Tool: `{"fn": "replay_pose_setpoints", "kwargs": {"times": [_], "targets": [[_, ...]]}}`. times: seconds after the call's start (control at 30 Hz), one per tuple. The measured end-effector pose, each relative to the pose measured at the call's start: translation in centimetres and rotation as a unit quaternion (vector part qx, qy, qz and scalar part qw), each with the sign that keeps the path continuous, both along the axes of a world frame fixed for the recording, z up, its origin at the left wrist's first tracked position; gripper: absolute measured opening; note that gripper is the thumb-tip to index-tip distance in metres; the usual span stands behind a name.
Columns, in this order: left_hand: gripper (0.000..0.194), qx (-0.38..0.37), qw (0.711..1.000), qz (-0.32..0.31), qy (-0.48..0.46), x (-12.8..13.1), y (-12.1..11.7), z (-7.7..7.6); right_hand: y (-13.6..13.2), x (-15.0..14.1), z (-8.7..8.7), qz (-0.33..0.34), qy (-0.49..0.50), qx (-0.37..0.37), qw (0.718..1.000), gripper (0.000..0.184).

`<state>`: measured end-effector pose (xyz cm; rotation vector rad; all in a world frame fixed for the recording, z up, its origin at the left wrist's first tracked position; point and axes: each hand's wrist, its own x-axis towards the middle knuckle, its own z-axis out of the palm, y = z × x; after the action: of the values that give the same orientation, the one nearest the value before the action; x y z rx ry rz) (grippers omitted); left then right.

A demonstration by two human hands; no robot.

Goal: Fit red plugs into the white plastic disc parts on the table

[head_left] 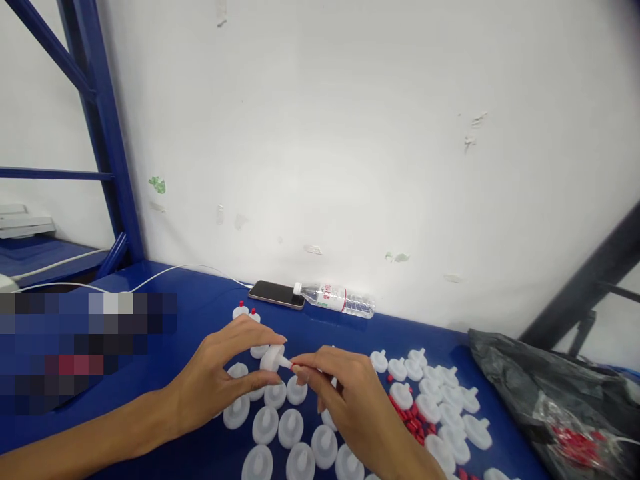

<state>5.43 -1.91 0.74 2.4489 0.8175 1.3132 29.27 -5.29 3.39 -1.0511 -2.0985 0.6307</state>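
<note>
Between the thumb and fingers of my left hand (pixel 220 367) is a white plastic nozzle cap (pixel 271 358), tilted so its spout points right. My right hand (pixel 345 393) pinches a small red tip cap (pixel 294 365) at the end of that spout; my fingertips partly cover it. Below my hands, several more white nozzle caps (pixel 265 425) stand spout-up on the blue table (pixel 195 460). Two nozzle caps with red tips (pixel 241 310) stand behind my left hand. To the right of my right hand lie a pile of white nozzle caps (pixel 450 400) and loose red tip caps (pixel 413 420).
A phone (pixel 277 294) on a white cable and a clear water bottle (pixel 340 299) lie along the wall. At the right are a black plastic bag (pixel 530 373) and a clear bag of red pieces (pixel 580 443). A blue metal frame (pixel 107 133) rises at the left.
</note>
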Motion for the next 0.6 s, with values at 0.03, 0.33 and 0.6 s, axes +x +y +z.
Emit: {"fn": "replay_pose_setpoints", "kwargs": {"times": [0.03, 0.33, 0.6], "targets": [[0.041, 0.003, 1.000, -0.006, 0.000, 0.0, -0.1, 0.0, 0.0, -0.1, 0.0, 0.000, 0.006, -0.004, 1.000, 0.021], [0.037, -0.011, 1.000, -0.024, 0.004, -0.1, -0.8, 0.5, -0.9, -0.7, 0.7, -0.021, 0.127, -0.140, 0.982, 0.028], [0.033, -0.022, 0.999, -0.012, -0.027, 0.6, -1.5, 0.2, -1.5, -1.0, 0.6, 0.128, 0.243, -0.274, 0.922, 0.042]]}}
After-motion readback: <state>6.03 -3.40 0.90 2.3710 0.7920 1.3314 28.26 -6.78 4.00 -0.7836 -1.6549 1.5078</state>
